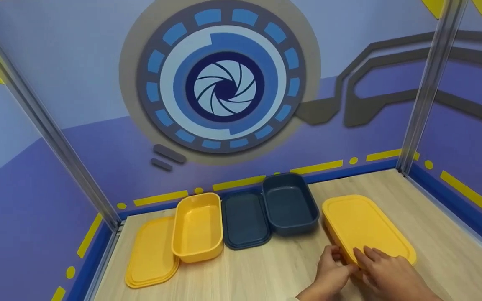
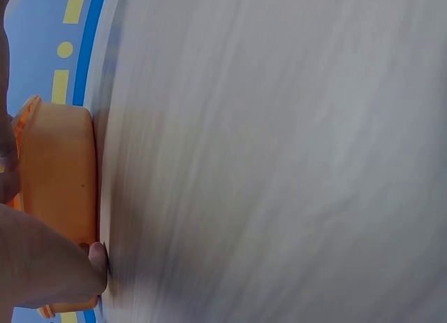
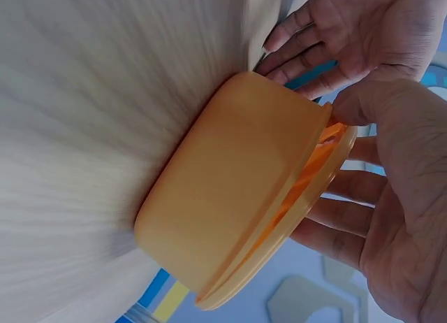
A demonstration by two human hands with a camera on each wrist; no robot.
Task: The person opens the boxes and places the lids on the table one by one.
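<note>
A yellow rectangular lunch box (image 3: 216, 176) stands on the table at the right, with a yellow lid (image 1: 364, 225) on top. In the right wrist view a gap shows between the lid's rim and the box at one end. My right hand (image 1: 391, 274) grips the lid at its near end, fingers across the top and thumb at the rim. My left hand (image 1: 329, 271) is at the near left corner, its fairly straight fingers against the box's side, low by the table. The inside of the lidded box is mostly hidden.
Left of it stand an open dark blue box (image 1: 289, 207), a dark blue lid (image 1: 246, 221) and an open yellow box (image 1: 199, 228). A second yellow lid (image 1: 151, 255) lies farthest left, partly under that box. Printed panels (image 1: 241, 146) with metal posts bound the wooden table (image 1: 257, 271).
</note>
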